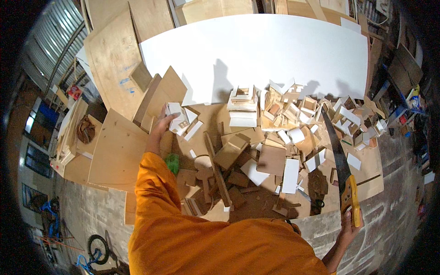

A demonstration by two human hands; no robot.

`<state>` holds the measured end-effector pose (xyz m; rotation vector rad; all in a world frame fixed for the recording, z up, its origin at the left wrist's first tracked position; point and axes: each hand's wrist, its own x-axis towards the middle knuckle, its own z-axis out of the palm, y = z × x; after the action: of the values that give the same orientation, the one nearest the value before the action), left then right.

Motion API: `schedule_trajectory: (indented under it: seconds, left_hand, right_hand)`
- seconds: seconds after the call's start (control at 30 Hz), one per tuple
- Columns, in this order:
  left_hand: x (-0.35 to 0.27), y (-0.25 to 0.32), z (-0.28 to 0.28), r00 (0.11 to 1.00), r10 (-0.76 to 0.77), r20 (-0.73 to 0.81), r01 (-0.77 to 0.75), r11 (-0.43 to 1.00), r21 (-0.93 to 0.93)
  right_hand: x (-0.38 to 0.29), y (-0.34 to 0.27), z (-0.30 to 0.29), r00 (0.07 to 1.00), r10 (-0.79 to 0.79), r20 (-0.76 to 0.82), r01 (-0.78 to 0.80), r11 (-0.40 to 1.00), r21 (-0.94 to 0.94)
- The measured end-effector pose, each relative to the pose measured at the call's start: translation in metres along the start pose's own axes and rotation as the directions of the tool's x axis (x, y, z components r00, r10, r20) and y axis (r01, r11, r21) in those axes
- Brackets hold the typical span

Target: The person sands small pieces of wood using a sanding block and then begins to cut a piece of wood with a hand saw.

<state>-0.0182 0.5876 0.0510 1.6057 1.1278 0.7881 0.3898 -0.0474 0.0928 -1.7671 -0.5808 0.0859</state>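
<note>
My right hand grips the yellow handle of a handsaw, its dark blade pointing up and away from me beside the heap of offcuts. Stretched forward on the other side, my left hand has its thumb over a small white board piece with square cutouts. More white pieces lie right beside that one; I cannot tell whether they are joined to it. Around the middle lie a brown board block, a white rectangular panel and a long narrow wood strip.
A large white board stands behind the worktable. Stacked white box shapes and several small wooden house-like models crowd the back. Plywood sheets lean at the left. A small wheel is on the floor at lower left.
</note>
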Motion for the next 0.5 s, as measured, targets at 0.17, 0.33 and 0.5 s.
schedule_trajectory:
  seconds: [0.17, 0.33, 0.5]
  left_hand:
    - [-0.006, 0.018, 0.009, 0.996, -0.027, -0.086, 0.033, 0.996, 0.078]
    - [-0.018, 0.045, 0.016, 0.987, -0.026, -0.158, 0.049, 0.988, 0.143]
    - [-0.009, 0.035, 0.007, 0.996, 0.032, -0.082, -0.023, 0.994, 0.106]
  right_hand:
    - [-0.001, -0.006, 0.007, 0.997, 0.021, -0.068, -0.020, 1.000, 0.015]
    - [-0.003, -0.007, 0.005, 0.998, 0.041, -0.048, -0.041, 0.999, -0.003]
    - [-0.005, -0.009, 0.007, 0.995, 0.030, -0.091, -0.031, 1.000, -0.006]
